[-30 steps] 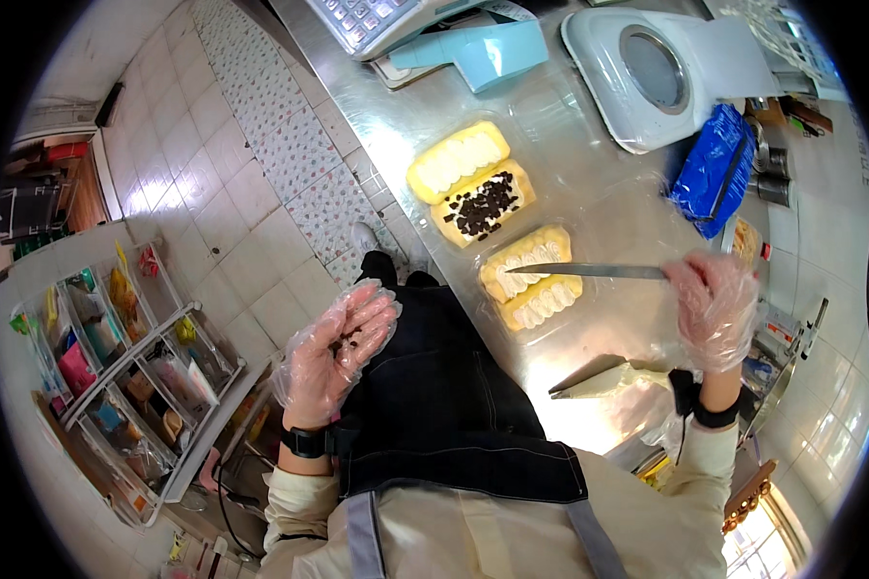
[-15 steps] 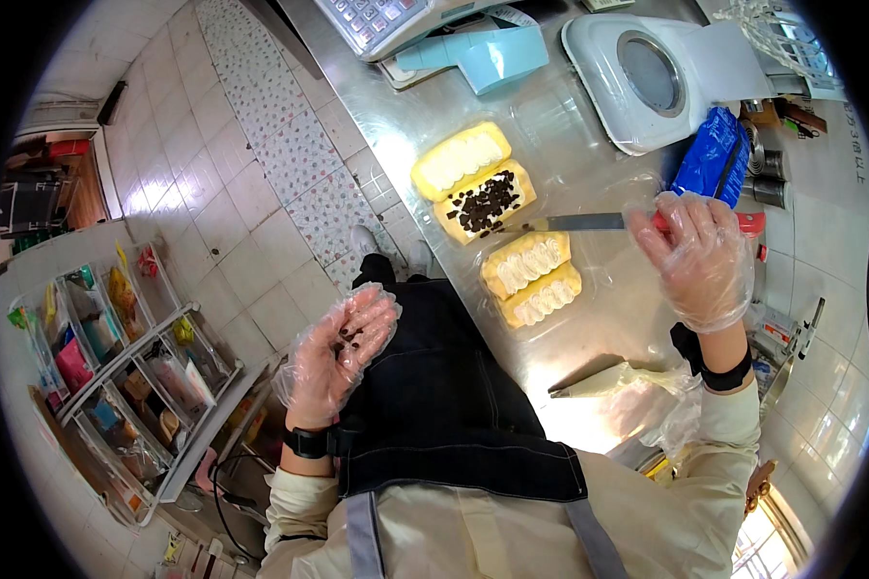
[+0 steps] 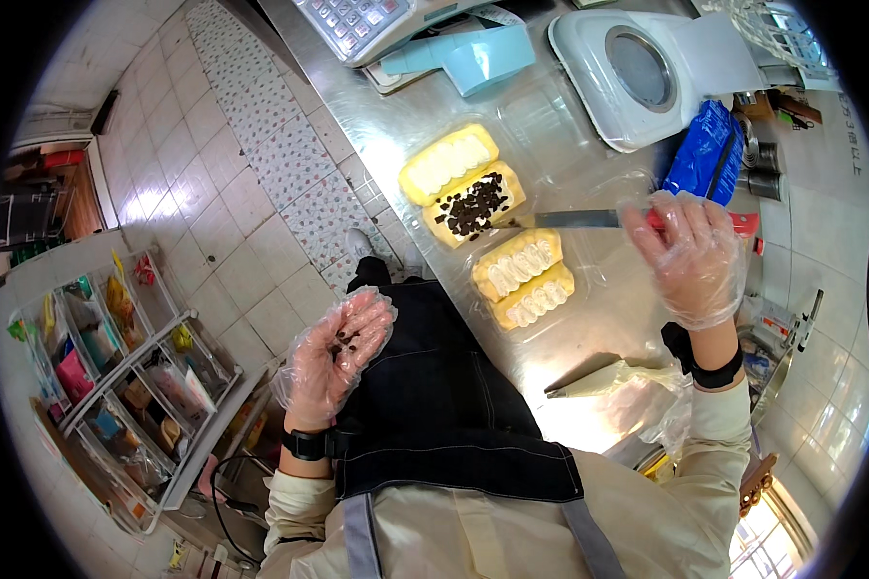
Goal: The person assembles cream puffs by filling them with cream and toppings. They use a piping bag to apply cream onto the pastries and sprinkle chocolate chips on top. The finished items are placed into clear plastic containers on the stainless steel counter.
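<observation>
My left hand (image 3: 343, 352), in a clear plastic glove, is held palm up and cupped beside the counter. A few dark crumbs (image 3: 346, 342) lie in its palm. My gloved right hand (image 3: 690, 256) grips the red handle of a knife (image 3: 589, 220). The blade points left, its tip by the edge of a cake half (image 3: 442, 230) that has cream and a heap of dark crumbs (image 3: 477, 205) on it. A yellow half with piped cream (image 3: 449, 162) adjoins it on the far side. Nearer me are two more cream-topped halves (image 3: 521, 275) in a clear plastic container.
A piping bag (image 3: 599, 378) lies on the steel counter (image 3: 541, 362) near my right forearm. Farther back are a white scale (image 3: 608, 82), a blue packet (image 3: 702, 154), a light-blue paper roll (image 3: 488, 60) and a keypad machine (image 3: 357, 19). A bin rack (image 3: 135, 386) stands on the left.
The knife tip has drawn slightly away from the crumb-topped cake half. My left hand stays cupped with the crumbs in it. The whole view has shifted a little.
</observation>
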Motion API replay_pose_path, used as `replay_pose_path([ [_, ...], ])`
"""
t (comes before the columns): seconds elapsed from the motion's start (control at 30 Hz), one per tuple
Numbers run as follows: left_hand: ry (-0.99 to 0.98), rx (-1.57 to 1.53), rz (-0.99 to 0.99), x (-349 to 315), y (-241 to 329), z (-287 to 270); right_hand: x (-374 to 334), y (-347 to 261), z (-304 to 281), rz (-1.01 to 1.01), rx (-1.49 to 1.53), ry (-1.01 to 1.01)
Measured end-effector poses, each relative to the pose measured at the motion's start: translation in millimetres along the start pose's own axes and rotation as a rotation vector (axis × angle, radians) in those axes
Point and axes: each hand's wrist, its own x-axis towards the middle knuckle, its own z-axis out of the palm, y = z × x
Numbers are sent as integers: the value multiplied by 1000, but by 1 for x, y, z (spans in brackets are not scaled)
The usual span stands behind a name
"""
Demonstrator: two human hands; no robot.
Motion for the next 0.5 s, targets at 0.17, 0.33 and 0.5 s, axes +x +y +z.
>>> replay_pose_path([
  [0.17,-13,41,-7,2,0,1,-4,5,-3,26,-5,-19],
  [0.33,13,24,4,2,0,3,-5,5,-5,15,-15,-38],
  [0.5,13,22,-5,3,-1,2,1,2,-1,10,48,-21],
])
